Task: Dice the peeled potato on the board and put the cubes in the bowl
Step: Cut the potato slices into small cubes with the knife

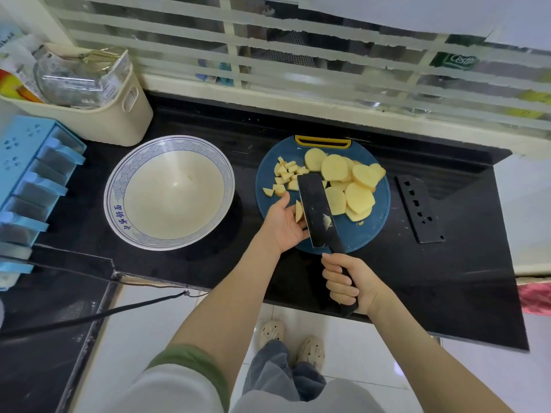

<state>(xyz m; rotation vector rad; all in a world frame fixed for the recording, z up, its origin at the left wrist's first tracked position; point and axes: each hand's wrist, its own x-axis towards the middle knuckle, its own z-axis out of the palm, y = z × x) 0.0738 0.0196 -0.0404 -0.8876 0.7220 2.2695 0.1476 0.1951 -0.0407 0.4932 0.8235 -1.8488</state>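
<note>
A round blue cutting board (369,234) lies on the black counter. On it are several thick potato slices (359,198) to the right and a cluster of small potato cubes (284,174) to the left. My right hand (348,283) grips the handle of a black cleaver (316,210), whose blade lies across the board. My left hand (283,222) is palm up at the blade's left side, and a potato piece (298,210) rests against its fingers. A large white bowl (119,180) with a blue patterned rim stands left of the board, with nothing visible inside.
A black knife sheath (419,208) lies right of the board. A beige basket (119,120) with packets stands at the back left, next to a blue drawer rack (29,174). A slatted window runs along the back. The counter's front edge is near my body.
</note>
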